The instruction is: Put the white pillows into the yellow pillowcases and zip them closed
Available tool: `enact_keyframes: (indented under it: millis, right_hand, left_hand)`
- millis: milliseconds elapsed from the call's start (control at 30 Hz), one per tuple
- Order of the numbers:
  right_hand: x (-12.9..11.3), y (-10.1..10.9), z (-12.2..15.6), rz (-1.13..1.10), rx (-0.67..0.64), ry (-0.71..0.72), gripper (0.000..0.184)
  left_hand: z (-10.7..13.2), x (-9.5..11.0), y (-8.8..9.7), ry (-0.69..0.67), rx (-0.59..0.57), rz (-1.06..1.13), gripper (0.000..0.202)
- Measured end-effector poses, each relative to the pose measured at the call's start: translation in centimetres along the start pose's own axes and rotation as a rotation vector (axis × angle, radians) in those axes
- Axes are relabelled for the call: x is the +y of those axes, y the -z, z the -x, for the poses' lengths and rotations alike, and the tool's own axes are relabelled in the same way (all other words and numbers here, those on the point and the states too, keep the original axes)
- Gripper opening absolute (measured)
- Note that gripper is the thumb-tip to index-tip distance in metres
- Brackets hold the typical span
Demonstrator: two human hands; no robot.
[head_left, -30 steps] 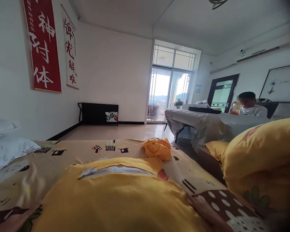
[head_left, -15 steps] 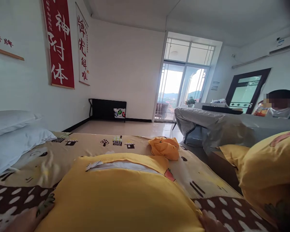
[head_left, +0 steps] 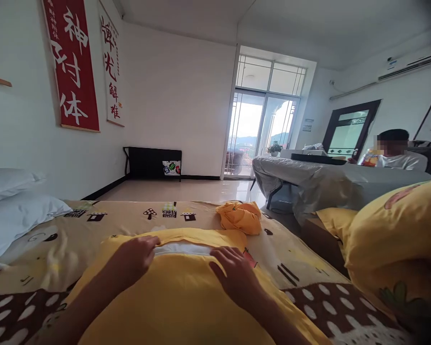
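Observation:
A yellow pillowcase with a white pillow inside lies in front of me on the bed. Its slit gapes along the far side, and white shows through. My left hand is closed at the left end of the slit, fingertips gripping the yellow edge. On the right end rests my right hand, its fingers stretched over the edge and the thumb held apart. Just beyond the pillow sits a crumpled orange-yellow cloth.
White pillows lie at the left on the patterned bedsheet. Another yellow pillow stands at the right. Behind it, a person sits at a plastic-covered table. A black folded frame leans on the far wall.
Both hands have come up from the pillow's lower sides to the two ends of its slit. The view has swung slightly right.

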State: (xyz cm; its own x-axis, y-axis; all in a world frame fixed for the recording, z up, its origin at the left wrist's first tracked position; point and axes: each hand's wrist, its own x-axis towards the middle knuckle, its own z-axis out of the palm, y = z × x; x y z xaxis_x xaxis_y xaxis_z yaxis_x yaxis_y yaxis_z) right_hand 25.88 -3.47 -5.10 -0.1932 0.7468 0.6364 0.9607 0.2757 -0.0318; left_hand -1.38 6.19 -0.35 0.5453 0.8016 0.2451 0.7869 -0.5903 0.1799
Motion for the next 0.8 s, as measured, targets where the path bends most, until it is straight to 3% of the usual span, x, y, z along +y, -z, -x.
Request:
enact_keyframes:
  millis: [67, 133, 233, 333, 400, 533, 633, 800]
  right_hand:
    - [-2.9, -2.1, -3.8, -0.11, -0.131, 0.107, 0.018]
    - [-4.6, -5.6, -5.3, -0.172, -0.172, 0.118, 0.018]
    - [-5.4, -11.7, -4.1, -0.2, -0.222, 0.036, 0.018]
    - [-5.1, -15.2, -2.2, -0.182, -0.232, -0.024, 0.019]
    - [-4.0, -15.0, -1.6, -0.17, -0.22, -0.074, 0.019]
    - [0.5, -11.5, -0.3, -0.098, -0.298, -0.27, 0.029]
    - [4.2, -9.4, 2.2, -0.052, -0.331, -0.384, 0.031]
    - [7.7, -8.9, 5.3, 0.038, -0.283, -0.438, 0.031]
  left_hand:
    - [-2.6, 2.1, -1.5, -0.106, -0.079, 0.073, 0.032]
    - [-3.4, 2.3, -4.5, -0.142, -0.11, 0.153, 0.031]
    - [-2.4, 0.6, -9.9, -0.037, -0.102, 0.195, 0.03]
    - [-1.1, -1.0, -12.7, -0.029, -0.099, 0.181, 0.032]
    - [-0.8, -1.6, -12.7, -0.017, -0.078, 0.157, 0.032]
    - [-1.0, -2.8, -11.1, 0.126, -0.132, 0.133, 0.039]
    - [-1.1, -3.4, -10.7, 0.164, -0.214, 0.122, 0.041]
    - [-1.0, -3.4, -11.0, 0.19, -0.224, 0.172, 0.038]
